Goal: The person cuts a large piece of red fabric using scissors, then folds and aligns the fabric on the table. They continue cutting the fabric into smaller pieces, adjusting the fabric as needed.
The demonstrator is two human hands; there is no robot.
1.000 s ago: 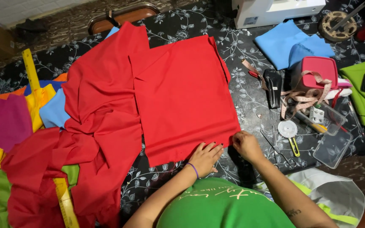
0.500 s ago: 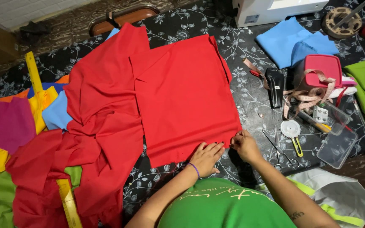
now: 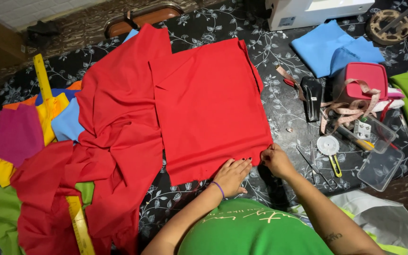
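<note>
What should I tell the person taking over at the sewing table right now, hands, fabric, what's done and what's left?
Left hand: flat, palm down on the near edge of the folded red fabric.
Right hand: pinching that fabric's near right corner.
The piece lies flat and squared on the floral table cover; loose red cloth is heaped to its left.
Tracing wheel, measuring tape and pink box sit to the right, untouched.
Done: piece folded and laid out.
Left: near edge apparently not yet fully aligned.

Right hand (image 3: 276, 159) seemingly shifted slightly along red fabric (image 3: 211, 108) edge
</note>
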